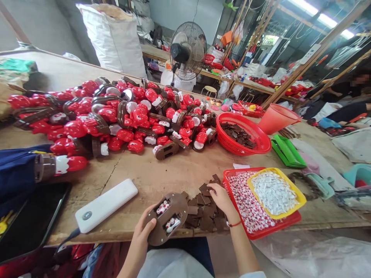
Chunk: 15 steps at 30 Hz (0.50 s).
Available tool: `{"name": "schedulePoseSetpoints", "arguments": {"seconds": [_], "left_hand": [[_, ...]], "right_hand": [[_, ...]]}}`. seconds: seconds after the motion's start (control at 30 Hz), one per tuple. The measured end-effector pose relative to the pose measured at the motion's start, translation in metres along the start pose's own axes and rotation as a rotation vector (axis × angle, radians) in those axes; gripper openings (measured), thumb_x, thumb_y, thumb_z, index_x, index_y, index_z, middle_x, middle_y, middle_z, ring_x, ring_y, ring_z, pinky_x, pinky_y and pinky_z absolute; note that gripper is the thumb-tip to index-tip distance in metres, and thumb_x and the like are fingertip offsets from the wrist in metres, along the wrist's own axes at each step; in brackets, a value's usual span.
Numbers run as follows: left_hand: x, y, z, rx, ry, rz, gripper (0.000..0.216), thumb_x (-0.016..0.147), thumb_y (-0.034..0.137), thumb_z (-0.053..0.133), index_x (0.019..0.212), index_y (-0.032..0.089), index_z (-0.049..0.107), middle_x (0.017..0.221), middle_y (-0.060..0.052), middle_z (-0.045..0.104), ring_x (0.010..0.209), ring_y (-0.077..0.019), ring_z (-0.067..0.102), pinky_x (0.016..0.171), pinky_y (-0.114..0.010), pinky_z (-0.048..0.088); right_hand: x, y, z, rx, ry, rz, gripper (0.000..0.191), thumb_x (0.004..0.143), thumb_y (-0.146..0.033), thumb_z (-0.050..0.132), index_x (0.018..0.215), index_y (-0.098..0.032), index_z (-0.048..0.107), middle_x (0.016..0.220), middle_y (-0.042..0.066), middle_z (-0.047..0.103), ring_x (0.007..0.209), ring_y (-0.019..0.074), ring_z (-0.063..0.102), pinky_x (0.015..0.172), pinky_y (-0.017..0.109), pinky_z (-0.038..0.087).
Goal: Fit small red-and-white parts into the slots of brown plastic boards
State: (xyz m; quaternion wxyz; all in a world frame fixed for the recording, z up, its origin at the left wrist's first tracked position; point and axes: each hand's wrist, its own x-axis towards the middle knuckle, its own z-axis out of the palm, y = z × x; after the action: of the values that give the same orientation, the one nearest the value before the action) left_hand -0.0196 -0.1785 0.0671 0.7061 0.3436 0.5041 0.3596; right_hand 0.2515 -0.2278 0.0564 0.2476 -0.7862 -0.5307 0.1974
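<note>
My left hand [140,233] grips the edge of a brown oval toy base [181,208], thumb on top. Two rectangular openings in its upturned face hold small white pieces with red marks. To its right lies a loose pile of flat brown plastic covers [219,223]. My right hand [222,200] reaches over this pile, its fingertips closed on a brown plastic cover [204,190] at the upper edge. A red tray [286,223] of small red-and-white pieces [240,193] stands beside my right wrist, with a yellow tray [301,197] of small white pieces [274,191] on it.
Many red-and-brown toys [139,116] are heaped across the back. A red basket [261,148] holds more brown covers, near a red bucket [279,117] and a green tray [290,152]. A white power bank [107,204] and a dark tablet [29,216] lie at left. Behind stands a fan [188,50].
</note>
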Motion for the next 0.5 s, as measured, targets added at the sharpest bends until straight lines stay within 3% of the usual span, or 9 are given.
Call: {"name": "schedulePoseSetpoints", "arguments": {"seconds": [0.2,0.37,0.5], "left_hand": [[0.000,-0.007,-0.005,-0.006,0.091,-0.007,0.049,0.055,0.045,0.062,0.098,0.022,0.055,0.095,0.000,0.064,0.094,-0.0237,0.054,0.071,-0.026,0.046],[-0.009,-0.010,-0.001,0.029,0.076,0.036,0.048,0.056,0.047,0.062,0.098,0.024,0.055,0.098,0.000,0.063,0.100,-0.0252,0.052,0.075,-0.028,0.046],[-0.009,-0.008,0.001,0.093,0.063,0.070,0.048,0.057,0.048,0.060,0.098,0.022,0.056,0.099,-0.002,0.063,0.098,-0.0263,0.053,0.075,-0.031,0.047]], "right_hand": [[0.003,-0.005,0.011,-0.034,-0.157,-0.098,0.034,0.069,-0.004,0.037,0.093,-0.016,0.059,0.097,0.006,0.056,0.092,0.0148,0.052,0.087,0.028,0.039],[0.002,-0.002,0.001,0.053,-0.066,-0.038,0.015,0.073,-0.017,0.038,0.075,-0.015,0.054,0.077,0.004,0.055,0.073,0.0148,0.052,0.072,0.028,0.042],[0.002,0.006,-0.013,0.243,0.067,0.008,0.016,0.075,-0.029,0.037,0.075,-0.016,0.046,0.078,0.004,0.056,0.075,0.0143,0.053,0.071,0.026,0.043]]}}
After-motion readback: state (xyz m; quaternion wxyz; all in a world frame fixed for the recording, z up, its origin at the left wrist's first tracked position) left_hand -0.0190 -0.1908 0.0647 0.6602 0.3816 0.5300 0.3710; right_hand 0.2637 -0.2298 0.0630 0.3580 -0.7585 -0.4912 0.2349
